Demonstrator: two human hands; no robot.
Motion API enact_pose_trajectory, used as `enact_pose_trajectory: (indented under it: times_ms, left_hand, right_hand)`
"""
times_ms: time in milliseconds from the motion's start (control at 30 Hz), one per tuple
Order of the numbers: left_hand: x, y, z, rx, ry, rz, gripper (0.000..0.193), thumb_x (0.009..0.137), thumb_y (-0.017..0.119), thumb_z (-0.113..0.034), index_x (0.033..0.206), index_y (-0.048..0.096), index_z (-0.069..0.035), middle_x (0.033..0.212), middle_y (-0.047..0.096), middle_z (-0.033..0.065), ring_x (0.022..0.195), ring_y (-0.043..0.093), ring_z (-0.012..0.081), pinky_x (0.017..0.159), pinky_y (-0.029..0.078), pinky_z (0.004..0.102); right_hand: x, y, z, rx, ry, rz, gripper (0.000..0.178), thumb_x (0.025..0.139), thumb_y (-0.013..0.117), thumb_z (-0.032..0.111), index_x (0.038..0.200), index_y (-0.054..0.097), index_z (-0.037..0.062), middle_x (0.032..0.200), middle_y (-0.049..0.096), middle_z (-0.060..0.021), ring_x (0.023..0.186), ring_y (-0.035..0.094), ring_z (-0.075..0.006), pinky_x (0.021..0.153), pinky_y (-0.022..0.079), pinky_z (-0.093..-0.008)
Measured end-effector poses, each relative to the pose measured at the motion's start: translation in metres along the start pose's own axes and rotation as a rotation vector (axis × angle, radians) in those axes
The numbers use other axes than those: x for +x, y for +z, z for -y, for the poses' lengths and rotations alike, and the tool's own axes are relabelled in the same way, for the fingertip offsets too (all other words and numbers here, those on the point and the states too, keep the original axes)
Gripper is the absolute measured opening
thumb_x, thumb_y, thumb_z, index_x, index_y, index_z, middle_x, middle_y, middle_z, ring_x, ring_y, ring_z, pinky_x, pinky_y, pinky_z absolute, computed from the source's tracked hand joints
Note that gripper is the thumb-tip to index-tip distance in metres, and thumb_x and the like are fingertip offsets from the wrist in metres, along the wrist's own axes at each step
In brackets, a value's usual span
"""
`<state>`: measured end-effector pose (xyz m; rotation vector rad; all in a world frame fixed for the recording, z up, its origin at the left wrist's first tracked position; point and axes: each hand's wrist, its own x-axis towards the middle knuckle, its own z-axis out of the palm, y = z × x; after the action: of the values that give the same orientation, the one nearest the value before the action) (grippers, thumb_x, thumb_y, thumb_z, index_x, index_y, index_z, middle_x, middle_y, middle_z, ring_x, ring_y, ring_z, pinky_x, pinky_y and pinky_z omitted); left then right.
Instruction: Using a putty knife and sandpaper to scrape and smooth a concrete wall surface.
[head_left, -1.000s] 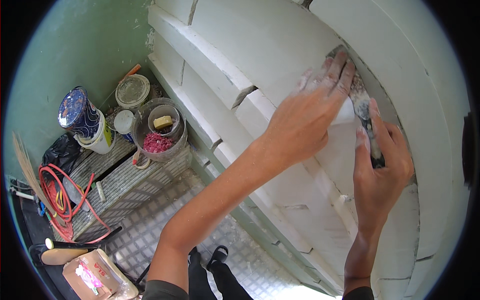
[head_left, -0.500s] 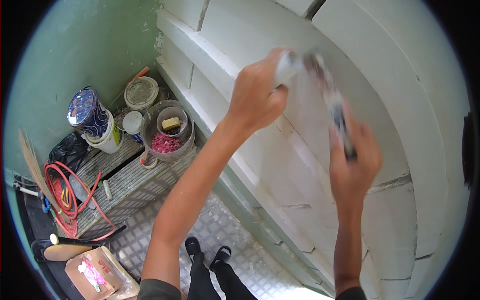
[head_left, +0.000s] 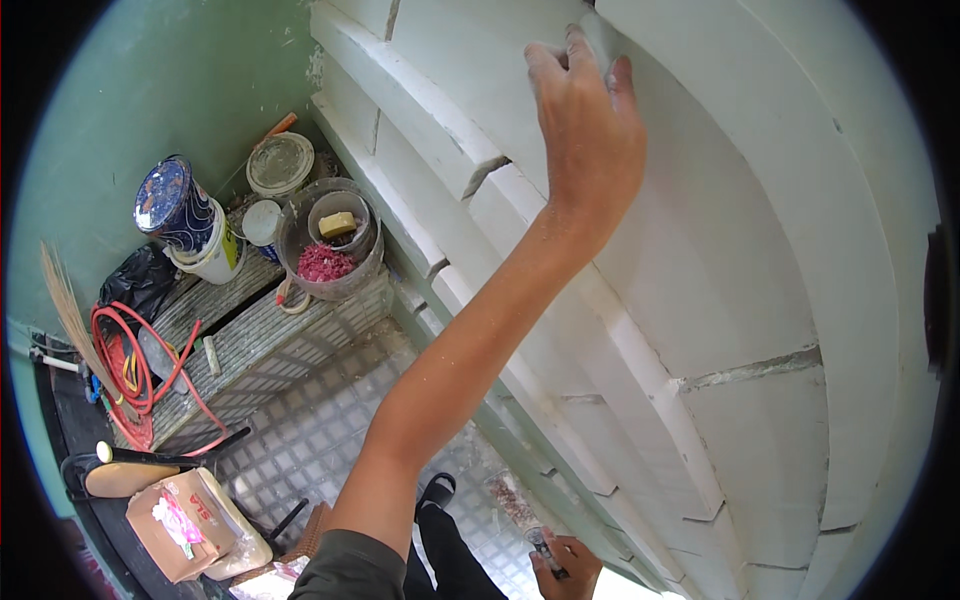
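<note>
My left hand (head_left: 590, 140) is raised against the white block wall (head_left: 690, 210), its fingers round a pale flat piece (head_left: 602, 42). That piece sits by a dark gap at the top of the wall; the fingers partly cover it, so its exact kind does not show. Low by my legs, my right hand (head_left: 568, 572) grips the dark handle of a putty knife (head_left: 515, 505). Its long blade is crusted with whitish and reddish-brown residue and points up and left, away from the wall's upper part.
Left of the wall, a slatted bench (head_left: 235, 345) holds paint buckets (head_left: 170, 205), a clear tub (head_left: 335, 285) with pink shreds and a yellow sponge (head_left: 337, 224), and a red hose (head_left: 150, 400). A cardboard box (head_left: 160, 545) stands lower left. Stepped ledges (head_left: 560, 330) jut from the wall.
My left hand has moved up and right along the wall with the pale piece. My right hand has dropped from the wall to beside my legs, still gripping the putty knife.
</note>
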<state>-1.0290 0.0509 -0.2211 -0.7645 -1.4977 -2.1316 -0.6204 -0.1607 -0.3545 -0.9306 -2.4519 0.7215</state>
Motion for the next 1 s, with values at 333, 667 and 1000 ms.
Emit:
enact_pose_trajectory:
  times_ms: [333, 667, 1000]
  left_hand:
    - [-0.016, -0.011, -0.037, -0.365, -0.364, -0.022, 0.032, 0.101, 0.06, -0.017, 0.079, 0.054, 0.005, 0.071, 0.051, 0.006, 0.067, 0.044, 0.016, 0.063, 0.038, 0.0367]
    - [0.01, -0.008, -0.031, -0.655, -0.541, -0.19, 0.026, 0.103, 0.063, -0.023, 0.102, 0.06, 0.003, 0.088, 0.064, 0.0073, 0.075, 0.061, 0.0132, 0.064, 0.053, 0.0297]
    - [-0.015, 0.001, -0.049, -0.582, -0.521, -0.017, 0.02, 0.1, 0.064, -0.014, 0.089, 0.059, 0.002, 0.074, 0.062, 0.0048, 0.058, 0.058, 0.0116, 0.054, 0.048, 0.0277]
  right_hand:
    - [-0.009, -0.005, -0.014, 0.078, 0.226, 0.142, 0.021, 0.092, 0.074, 0.02, 0.101, 0.073, 0.0013, 0.092, 0.071, -0.0138, 0.072, 0.066, -0.0256, 0.062, 0.051, -0.038]
    - [-0.019, -0.024, -0.035, 0.034, 0.228, 0.097, 0.022, 0.093, 0.073, 0.024, 0.1, 0.073, 0.0029, 0.089, 0.071, -0.0136, 0.074, 0.067, -0.0285, 0.065, 0.052, -0.0401]
    - [-0.026, -0.029, -0.044, 0.058, 0.263, 0.123, 0.021, 0.092, 0.073, 0.023, 0.096, 0.072, 0.003, 0.084, 0.069, -0.0139, 0.073, 0.066, -0.0309, 0.066, 0.051, -0.042]
